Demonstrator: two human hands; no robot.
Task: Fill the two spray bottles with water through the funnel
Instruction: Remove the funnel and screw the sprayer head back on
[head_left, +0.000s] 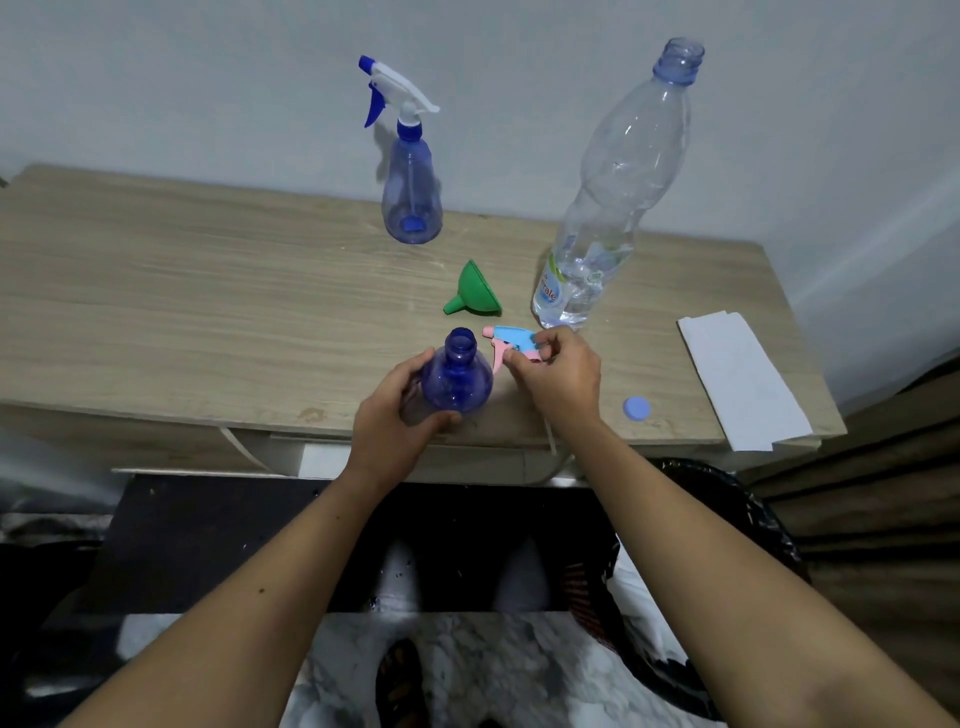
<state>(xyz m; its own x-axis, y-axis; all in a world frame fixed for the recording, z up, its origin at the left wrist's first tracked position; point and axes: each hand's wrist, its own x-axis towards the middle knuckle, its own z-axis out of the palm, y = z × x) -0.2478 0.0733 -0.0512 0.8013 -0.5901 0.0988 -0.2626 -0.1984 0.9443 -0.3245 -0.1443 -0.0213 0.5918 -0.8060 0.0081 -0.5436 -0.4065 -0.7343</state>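
Left hand (397, 415) around uncapped blue bottle (457, 379), right hand (558, 371) pinching half-hidden spray head (511, 340).

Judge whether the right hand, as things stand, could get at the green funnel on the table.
Probably yes, once freed. The right hand is shut on the pink and blue spray head. The green funnel lies on its side just beyond, with nothing between them.
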